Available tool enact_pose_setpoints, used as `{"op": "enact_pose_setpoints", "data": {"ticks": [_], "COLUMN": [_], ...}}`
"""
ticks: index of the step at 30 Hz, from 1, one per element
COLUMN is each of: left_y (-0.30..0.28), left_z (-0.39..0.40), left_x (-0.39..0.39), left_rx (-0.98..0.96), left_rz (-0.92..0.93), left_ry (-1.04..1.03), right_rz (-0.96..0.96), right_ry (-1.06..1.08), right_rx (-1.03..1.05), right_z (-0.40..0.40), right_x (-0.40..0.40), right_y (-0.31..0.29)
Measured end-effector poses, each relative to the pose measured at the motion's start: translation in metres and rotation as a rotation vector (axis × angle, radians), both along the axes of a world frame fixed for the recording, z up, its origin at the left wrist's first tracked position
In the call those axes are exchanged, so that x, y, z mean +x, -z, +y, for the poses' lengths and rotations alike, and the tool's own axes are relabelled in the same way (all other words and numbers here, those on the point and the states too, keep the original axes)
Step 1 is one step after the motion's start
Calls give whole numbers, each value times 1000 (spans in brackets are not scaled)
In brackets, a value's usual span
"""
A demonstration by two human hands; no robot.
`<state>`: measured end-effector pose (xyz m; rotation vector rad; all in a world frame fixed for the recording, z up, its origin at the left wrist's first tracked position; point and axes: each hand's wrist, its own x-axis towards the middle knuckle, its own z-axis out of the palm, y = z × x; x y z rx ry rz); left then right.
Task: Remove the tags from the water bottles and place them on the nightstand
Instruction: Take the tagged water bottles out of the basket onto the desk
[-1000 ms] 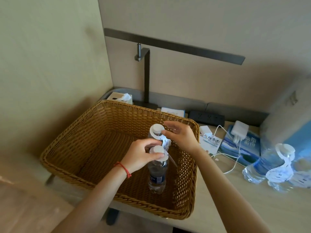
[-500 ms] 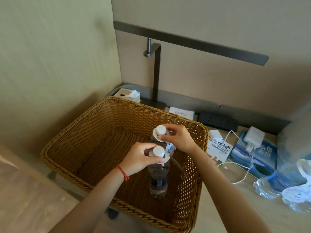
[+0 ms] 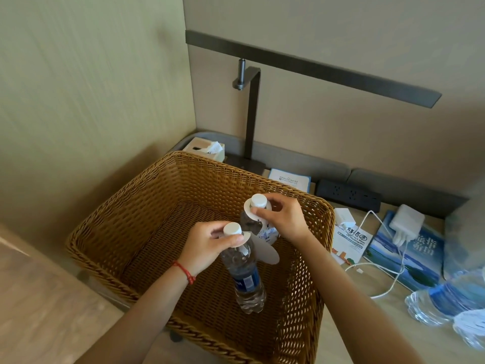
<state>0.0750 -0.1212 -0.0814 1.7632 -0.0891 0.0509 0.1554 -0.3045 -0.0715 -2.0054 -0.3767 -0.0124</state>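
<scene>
Each bottle (image 3: pixel 244 269) neck is pinched in the basket (image 3: pixel 147 206), left hand (image 3: pixel 210 245) near, right hand (image 3: pixel 280 219) far; thin paper tags (image 3: pixel 263 249) are best lifted at the collar.

Your right hand (image 3: pixel 282 219) has gone from hovering open by the far bottle (image 3: pixel 248 219) to pinching the white tag (image 3: pixel 249 210) at its neck. Your view has shifted left, pushing the bottles on the nightstand (image 3: pixel 443 300) toward the right edge.
</scene>
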Motion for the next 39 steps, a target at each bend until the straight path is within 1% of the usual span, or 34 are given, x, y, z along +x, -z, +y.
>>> {"op": "enact_pose_setpoints", "data": {"ticks": [4, 8, 15, 20, 28, 35, 39], "left_y": [-1, -9, -33, -49, -78, -106, -122], "left_z": [-3, 3, 22, 34, 51, 59, 55], "left_x": [-4, -5, -5, -7, -17, -36, -54], "left_rx": [22, -3, -19, -43, -46, -76, -48], "left_rz": [-53, -96, -210, -261, -351, -367, -399], "left_ry": [-12, -67, -130, -145, -120, -105, -88], "right_rz": [-23, -66, -150, -170, -204, -244, -279], "right_ry": [49, 102, 79, 129, 218, 293, 281], "right_rx": [28, 62, 134, 150, 184, 215, 246], "right_z": [-2, -4, 0, 2, 11, 13, 12], "right_x": [-5, -12, -26, -39, -67, -99, -118], "right_y": [0, -6, -33, -49, -77, -104, -118]}}
